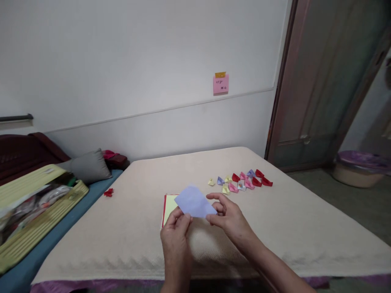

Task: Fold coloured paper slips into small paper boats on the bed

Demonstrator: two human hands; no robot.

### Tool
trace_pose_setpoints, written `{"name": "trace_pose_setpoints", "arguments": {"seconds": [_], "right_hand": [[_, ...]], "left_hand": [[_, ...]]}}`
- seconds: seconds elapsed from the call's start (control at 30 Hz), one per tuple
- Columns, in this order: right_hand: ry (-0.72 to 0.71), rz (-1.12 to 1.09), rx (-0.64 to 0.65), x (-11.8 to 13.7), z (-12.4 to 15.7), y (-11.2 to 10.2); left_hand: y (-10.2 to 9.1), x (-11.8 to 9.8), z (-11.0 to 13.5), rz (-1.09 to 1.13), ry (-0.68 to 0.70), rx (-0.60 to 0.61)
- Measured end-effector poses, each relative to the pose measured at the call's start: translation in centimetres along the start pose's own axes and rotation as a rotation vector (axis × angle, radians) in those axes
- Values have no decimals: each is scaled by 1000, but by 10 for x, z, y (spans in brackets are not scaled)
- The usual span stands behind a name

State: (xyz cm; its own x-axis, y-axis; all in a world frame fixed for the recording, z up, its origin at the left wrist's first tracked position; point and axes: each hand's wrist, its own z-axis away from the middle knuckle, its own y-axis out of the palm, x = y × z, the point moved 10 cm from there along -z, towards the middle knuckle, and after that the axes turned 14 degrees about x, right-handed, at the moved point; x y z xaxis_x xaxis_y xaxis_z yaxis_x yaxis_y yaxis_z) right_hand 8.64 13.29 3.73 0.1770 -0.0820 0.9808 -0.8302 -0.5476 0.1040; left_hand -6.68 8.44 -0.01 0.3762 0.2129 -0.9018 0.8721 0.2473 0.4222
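A home — grey cushion, blue-seated settee, cloth-covered table

2 hands, 1 lavender sheet, 13 folded papers

Lavender takes centre frame, the plain sheet of paper one even tone, and just behind it a pale yellow sheet flashes a red border down its left side! Right of centre, what a mix: folded papers in yellow, lavender, pink and deep red, one whitish piece carrying a small dark print. Cream for the tablecloth, purple cloth along the bottom edge. Upper right of centre, a pink note with dark writing under golden tape. Far left, a yellow-green ribbed case, grey cushion, teal-blue cover!
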Motion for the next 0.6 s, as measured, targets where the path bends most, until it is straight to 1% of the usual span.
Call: {"name": "trace_pose_setpoints", "arguments": {"seconds": [0.07, 0.17, 0.23, 0.33, 0.4, 0.47, 0.53, 0.6], "right_hand": [[38, -8, 49, -4, -1, 5], [76, -20, 126, -10, -3, 11], [80, -11, 157, -14, -4, 13], [72, 41, 186, -17, -6, 13], [83, 81, 152, -17, -6, 7], [102, 111, 80, -14, -5, -3], [99, 129, 23, -5, -3, -11], [71, 153, 0, 6, 0, -13]], "left_hand": [[1, 3, -1, 14, -19, 22], [-2, 3, -1, -13, -20, 2], [-3, 3, -1, -35, -27, -3], [-1, 5, 0, 26, -58, -3], [-2, 7, 1, 78, -72, -26], [-4, 6, 1, 73, -76, -41], [-3, 5, -1, 19, -75, -15], [-1, 3, -2, -46, -58, 24]]}}
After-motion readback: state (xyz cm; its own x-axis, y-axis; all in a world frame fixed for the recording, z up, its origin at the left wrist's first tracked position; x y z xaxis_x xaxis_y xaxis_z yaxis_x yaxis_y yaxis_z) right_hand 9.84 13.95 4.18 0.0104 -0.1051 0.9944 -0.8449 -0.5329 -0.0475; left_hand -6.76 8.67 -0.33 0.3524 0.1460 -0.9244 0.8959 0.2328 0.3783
